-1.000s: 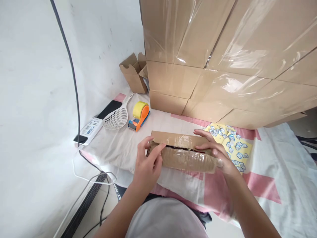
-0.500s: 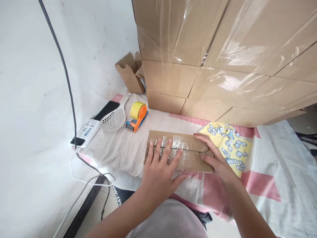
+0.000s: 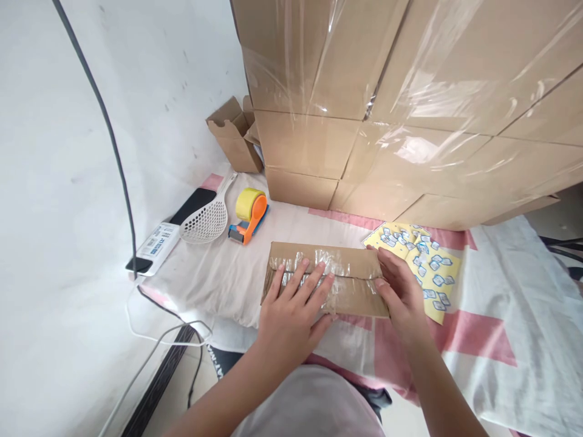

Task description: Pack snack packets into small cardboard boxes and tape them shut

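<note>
A small brown cardboard box [image 3: 357,294] lies on the cloth in front of me, clear tape stuck across the seam on its top. My left hand [image 3: 291,303] rests flat on the box's left half with fingers spread over the tape. At the right end, my right hand [image 3: 403,294] holds the box, thumb on the top edge and fingers around the far corner. A yellow roll of tape in an orange and blue tape dispenser [image 3: 251,221] stands to the left, behind the box.
A tall cardboard stack [image 3: 310,145] under clear film stands behind. Left are a white slotted skimmer [image 3: 207,221], a white label packet [image 3: 157,243] and an opened carton [image 3: 237,136]. Right lies a yellow patterned sheet [image 3: 437,267]. A black cable [image 3: 109,130] hangs by the wall.
My right hand has shifted from the top of the box's right end to around that end. My left fingers have moved closer together and slightly lower on the tape.
</note>
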`<state>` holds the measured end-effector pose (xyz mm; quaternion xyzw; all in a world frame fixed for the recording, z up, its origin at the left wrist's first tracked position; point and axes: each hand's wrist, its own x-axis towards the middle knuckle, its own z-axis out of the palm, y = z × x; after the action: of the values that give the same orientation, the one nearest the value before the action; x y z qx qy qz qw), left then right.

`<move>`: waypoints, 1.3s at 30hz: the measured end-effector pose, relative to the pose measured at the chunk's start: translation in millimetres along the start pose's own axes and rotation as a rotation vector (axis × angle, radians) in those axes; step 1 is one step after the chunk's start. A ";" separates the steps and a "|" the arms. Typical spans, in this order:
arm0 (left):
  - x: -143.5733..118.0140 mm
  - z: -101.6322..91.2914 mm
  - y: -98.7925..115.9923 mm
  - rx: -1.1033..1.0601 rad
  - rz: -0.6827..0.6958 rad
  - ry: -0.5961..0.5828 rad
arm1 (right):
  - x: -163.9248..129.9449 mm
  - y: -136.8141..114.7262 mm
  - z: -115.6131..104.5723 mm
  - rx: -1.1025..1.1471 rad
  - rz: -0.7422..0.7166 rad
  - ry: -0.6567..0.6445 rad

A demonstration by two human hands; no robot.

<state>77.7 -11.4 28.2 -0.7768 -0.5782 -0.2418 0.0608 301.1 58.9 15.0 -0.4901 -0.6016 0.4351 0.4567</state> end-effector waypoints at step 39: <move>49.5 68.8 -184.2 -0.138 -0.869 0.128 | -11.2 4.9 17.9 0.152 0.150 0.165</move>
<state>-61.5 117.0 -44.1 -0.4472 -0.8288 -0.3304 -0.0627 285.8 47.1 5.2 -0.5320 -0.4888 0.4706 0.5066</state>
